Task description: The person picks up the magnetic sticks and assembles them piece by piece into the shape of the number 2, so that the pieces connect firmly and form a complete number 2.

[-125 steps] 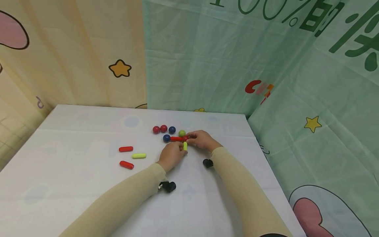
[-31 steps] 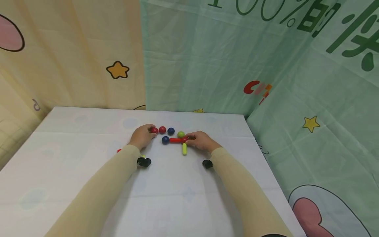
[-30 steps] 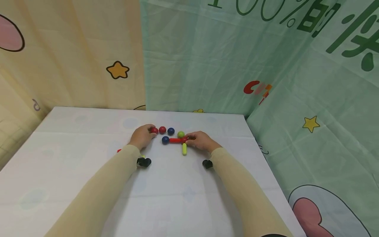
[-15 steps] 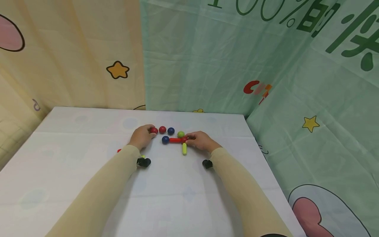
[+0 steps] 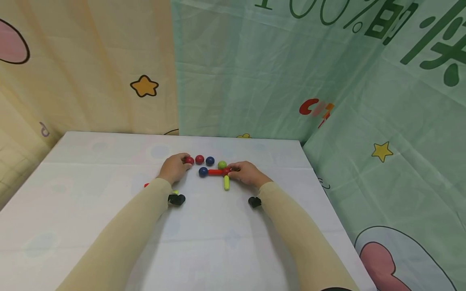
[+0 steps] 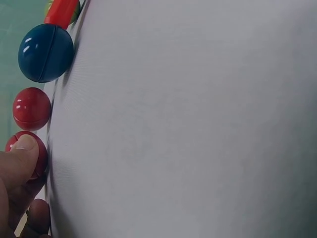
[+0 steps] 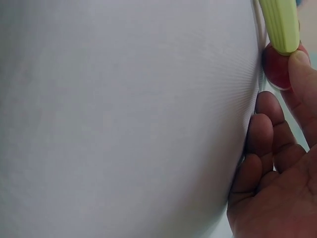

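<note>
Red ball (image 7: 276, 69) in right hand (image 7: 285, 186)

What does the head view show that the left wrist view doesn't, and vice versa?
Only the head view: the right hand pinching its red ball, the yellow-green stick near it and the loose blue ball.
Only the left wrist view: a clear seam on the blue ball meeting the red stick.
Both: the left hand pinching another red ball, the loose red ball beside it, that blue ball and red stick.
</note>
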`<state>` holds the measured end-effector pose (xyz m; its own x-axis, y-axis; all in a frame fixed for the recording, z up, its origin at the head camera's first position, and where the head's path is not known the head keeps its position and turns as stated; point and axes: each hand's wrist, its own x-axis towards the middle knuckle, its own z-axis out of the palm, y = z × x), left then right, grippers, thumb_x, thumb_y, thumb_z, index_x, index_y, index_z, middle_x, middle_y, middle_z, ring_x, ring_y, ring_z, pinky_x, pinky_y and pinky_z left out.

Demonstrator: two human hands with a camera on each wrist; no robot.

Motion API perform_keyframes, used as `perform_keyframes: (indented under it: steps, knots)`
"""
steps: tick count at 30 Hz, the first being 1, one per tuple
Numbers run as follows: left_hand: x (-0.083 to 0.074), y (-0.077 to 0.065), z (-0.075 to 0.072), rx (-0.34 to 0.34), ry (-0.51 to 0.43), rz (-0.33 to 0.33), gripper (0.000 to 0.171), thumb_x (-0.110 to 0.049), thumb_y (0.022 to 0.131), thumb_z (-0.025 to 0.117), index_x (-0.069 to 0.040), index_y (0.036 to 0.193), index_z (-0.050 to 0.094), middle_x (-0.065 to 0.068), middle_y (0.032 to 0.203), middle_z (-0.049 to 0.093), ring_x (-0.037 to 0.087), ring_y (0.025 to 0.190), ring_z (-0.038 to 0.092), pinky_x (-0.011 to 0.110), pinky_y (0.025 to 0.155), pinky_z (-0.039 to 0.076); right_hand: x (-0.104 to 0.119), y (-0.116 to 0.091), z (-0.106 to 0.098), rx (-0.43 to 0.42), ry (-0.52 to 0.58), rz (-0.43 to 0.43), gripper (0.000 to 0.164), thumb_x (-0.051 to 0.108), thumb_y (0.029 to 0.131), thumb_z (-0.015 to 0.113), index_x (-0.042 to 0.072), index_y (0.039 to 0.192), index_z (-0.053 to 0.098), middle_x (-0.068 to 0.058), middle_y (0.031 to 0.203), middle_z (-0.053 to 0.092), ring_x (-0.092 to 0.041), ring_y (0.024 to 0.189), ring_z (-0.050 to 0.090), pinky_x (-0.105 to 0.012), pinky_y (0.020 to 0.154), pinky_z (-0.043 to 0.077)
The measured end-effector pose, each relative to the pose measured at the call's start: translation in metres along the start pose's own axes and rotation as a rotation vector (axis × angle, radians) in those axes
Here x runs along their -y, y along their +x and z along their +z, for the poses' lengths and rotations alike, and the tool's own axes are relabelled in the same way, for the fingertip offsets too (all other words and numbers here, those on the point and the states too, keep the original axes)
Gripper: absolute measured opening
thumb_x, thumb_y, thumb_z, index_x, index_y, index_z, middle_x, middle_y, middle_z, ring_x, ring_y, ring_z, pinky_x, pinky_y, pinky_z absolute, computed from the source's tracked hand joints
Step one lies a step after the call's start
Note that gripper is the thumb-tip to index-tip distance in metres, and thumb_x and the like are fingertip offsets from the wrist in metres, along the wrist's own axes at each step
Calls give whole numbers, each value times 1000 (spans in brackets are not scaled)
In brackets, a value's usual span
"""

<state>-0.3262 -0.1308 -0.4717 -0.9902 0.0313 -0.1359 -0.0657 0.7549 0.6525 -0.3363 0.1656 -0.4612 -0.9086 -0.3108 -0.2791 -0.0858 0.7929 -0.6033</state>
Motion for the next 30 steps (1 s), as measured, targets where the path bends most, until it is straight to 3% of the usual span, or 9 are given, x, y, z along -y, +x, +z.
perform_keyframes:
  steps: [12,18,25,30]
  knots:
    - [3,-6,-8,42,35,-2,51,-23,105,65,-10,153,53,20,147,60,42,141,51,59,122,36,6,-2,2,-6,-17,1,37,29,103,69,25,140,69,-4,121,69,-23,108,58,-40,99,51]
    - [7,-12,-17,75,72,25,50,-23,106,63,-8,152,53,21,146,60,42,140,52,60,121,36,4,-1,3,-22,-15,0,39,30,103,70,24,141,69,-5,122,69,-24,109,58,-41,101,51]
    - [4,-24,-21,118,15,-6,50,-26,105,64,-14,152,53,18,146,59,38,131,52,62,120,36,0,4,2,-11,-1,20,40,34,102,70,25,141,69,-4,124,69,-23,107,58,-37,93,52]
    - [3,-33,-19,152,-28,-7,49,-28,105,64,-17,152,54,15,147,58,37,131,50,60,118,39,0,5,1,-8,9,25,39,33,102,70,26,140,70,-4,129,69,-24,110,58,-41,102,51]
